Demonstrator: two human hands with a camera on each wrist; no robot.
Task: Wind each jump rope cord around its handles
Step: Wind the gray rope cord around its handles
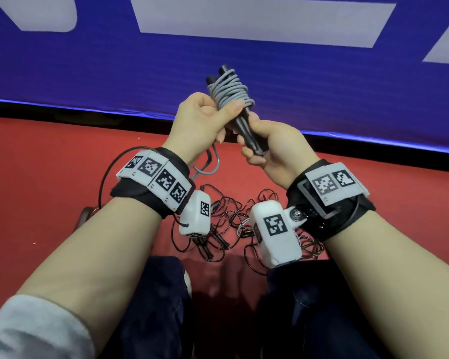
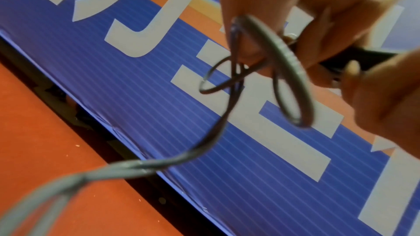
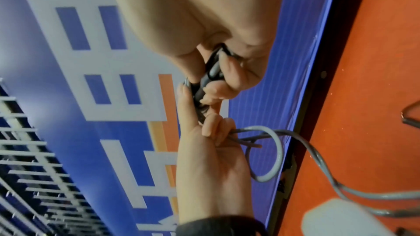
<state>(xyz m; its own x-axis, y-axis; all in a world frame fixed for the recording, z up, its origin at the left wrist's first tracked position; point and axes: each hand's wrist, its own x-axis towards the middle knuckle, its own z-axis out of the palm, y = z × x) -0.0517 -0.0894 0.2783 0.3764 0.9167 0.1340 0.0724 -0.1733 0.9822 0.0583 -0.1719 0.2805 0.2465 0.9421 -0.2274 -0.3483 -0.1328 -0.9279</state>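
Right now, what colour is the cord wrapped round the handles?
Grey cord, coiled around black handles; the head view shows it best.

The supporting surface is a red carpeted floor [image 1: 49, 203]. A tangle of thin black cords [image 1: 233, 224] with small black handles lies directly on it at 6 o'clock, partly hidden behind the wrist cameras. A blue banner with white lettering [image 1: 114, 73] stands along the floor's far edge from 9 to 3 o'clock, with a black strip [image 1: 62, 110] at its base.
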